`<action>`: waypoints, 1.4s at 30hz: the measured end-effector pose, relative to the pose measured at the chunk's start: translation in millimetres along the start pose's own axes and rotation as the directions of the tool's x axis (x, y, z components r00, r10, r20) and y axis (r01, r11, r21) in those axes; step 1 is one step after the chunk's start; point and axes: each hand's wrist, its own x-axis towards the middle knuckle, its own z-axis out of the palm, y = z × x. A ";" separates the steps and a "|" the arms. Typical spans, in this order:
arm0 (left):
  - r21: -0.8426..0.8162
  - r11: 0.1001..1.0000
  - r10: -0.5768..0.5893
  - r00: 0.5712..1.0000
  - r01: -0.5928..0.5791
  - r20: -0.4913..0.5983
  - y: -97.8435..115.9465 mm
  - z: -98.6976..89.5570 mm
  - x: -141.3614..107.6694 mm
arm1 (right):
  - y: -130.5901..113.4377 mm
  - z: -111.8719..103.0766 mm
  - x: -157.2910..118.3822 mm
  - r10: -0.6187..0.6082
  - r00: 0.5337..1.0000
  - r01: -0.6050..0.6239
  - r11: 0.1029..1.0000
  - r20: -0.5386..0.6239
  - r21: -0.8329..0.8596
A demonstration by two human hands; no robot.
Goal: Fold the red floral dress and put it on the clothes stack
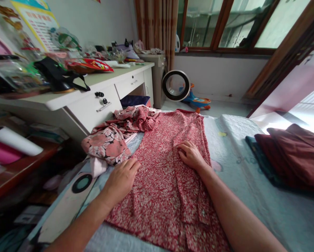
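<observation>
A red shirt (157, 175) with a pale speckled pattern lies spread on the bed, one long sleeve folded down along its right side. My left hand (124, 175) touches the shirt's left edge, fingers stretched forward and close together, its thumb hidden. On the upper part of the folded sleeve rests my right hand (190, 154), its fingers slightly bent and apart. Beyond my left hand is a crumpled pink floral garment (106, 143), bunched against the shirt's upper left side.
Folded dark red and teal clothes (298, 150) are stacked at the right on the light blue bedsheet (232, 168). A white desk (99, 91) crowded with items stands at the left. Behind it is a washing machine with its round door (176, 85) open, beside a blue-orange ride-on toy (197, 99).
</observation>
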 end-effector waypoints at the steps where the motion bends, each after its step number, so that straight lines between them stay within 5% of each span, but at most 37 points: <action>1: 0.021 1.000 -0.013 1.000 0.013 0.023 1.0 -0.9 3.8 | -0.7 -0.8 -0.2 -0.004 1.000 0.004 1.000 -0.023 -0.002; 6: 0.062 0.993 -0.110 0.984 0.102 0.139 -6.6 -14.2 22.3 | -1.6 -7.8 0.2 -0.013 0.988 0.009 1.000 -0.157 -0.026; 10: -0.018 0.998 -0.064 0.997 0.063 -0.049 -24.1 -18.9 62.3 | 1.7 -15.5 1.5 -0.006 0.975 0.005 1.000 -0.221 -0.006; 13: -0.054 0.982 -0.190 0.967 0.184 -0.168 -37.8 -10.9 107.5 | 6.1 -19.1 1.4 0.006 0.965 -0.006 1.000 -0.264 0.000; 18: -0.217 0.917 -0.377 0.908 0.336 -0.185 -47.8 10.9 174.8 | 14.8 -17.3 0.0 0.029 0.950 -0.027 1.000 -0.311 0.012; 23: -0.434 0.815 -0.508 0.834 0.385 -0.214 -50.2 26.1 211.1 | 19.6 -12.1 -1.1 0.032 0.955 -0.029 0.999 -0.295 0.017; 31: -0.462 0.856 -0.401 0.861 0.231 -0.312 -38.3 40.2 222.6 | 18.0 -10.5 -0.8 0.037 0.959 -0.030 0.999 -0.280 0.030; 35: -0.396 0.918 -0.115 0.945 -0.016 -0.305 -17.6 46.0 207.7 | 17.7 -9.4 -0.4 0.037 0.961 -0.032 0.999 -0.273 0.025; 38: -0.369 0.920 0.046 0.970 -0.134 -0.238 -5.3 46.8 195.8 | 18.4 -8.6 -0.4 0.048 0.961 -0.041 0.999 -0.272 0.032; 42: -0.307 0.951 -0.122 0.957 0.037 -0.264 0.6 39.1 192.0 | 19.6 -7.7 -0.9 0.065 0.962 -0.056 0.998 -0.264 0.042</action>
